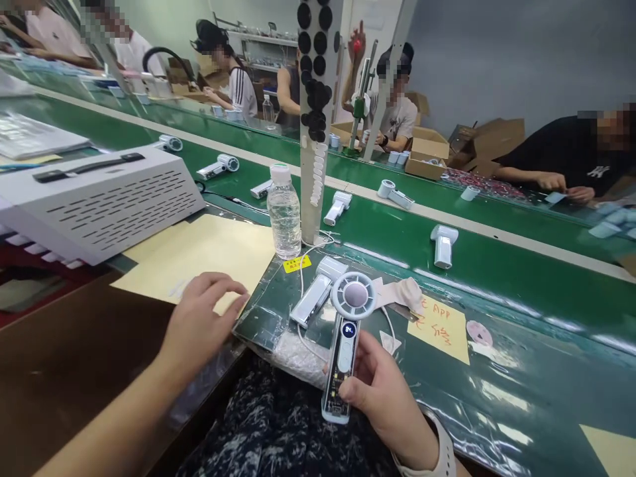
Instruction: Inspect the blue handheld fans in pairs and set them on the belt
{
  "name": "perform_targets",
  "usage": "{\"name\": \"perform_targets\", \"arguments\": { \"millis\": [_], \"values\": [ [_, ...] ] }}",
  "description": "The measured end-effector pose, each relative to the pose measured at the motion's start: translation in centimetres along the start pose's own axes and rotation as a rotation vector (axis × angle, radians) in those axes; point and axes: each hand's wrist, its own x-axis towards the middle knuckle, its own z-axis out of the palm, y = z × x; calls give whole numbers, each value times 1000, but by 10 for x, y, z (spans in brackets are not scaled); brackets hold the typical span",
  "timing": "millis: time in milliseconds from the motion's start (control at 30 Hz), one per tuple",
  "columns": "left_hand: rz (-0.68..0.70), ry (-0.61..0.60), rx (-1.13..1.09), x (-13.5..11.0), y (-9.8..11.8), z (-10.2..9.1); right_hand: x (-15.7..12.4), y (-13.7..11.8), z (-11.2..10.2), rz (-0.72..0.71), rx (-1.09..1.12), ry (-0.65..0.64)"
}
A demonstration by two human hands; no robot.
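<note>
My right hand (385,391) grips a white handheld fan (345,331) by its handle; the round fan head points up and a small dark display on the handle is lit. My left hand (201,318) rests on a yellow paper sheet (199,255) with its fingers curled down, touching the sheet's near edge; nothing shows in it. Another white fan (315,295) lies flat on the green mat just behind the held one. A white cable runs beside it.
A water bottle (284,212) stands by a white post (314,119) with black dots. A white vented box (97,195) sits at left. Several fans lie on the green conveyor (497,258). Other people work across the belt. Yellow notes are stuck on the mat.
</note>
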Motion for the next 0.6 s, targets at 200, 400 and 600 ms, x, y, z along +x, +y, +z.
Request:
{"name": "perform_targets", "arguments": {
  "millis": [200,400,600],
  "values": [
    [-195,-390,-955,-43,98,26,-13,0,4,-43,-158,64],
    [-134,-366,-844,-54,108,39,-23,5,2,-104,-241,125],
    [-125,-440,-614,-61,87,29,-28,27,-9,-25,-385,115]
  ]
}}
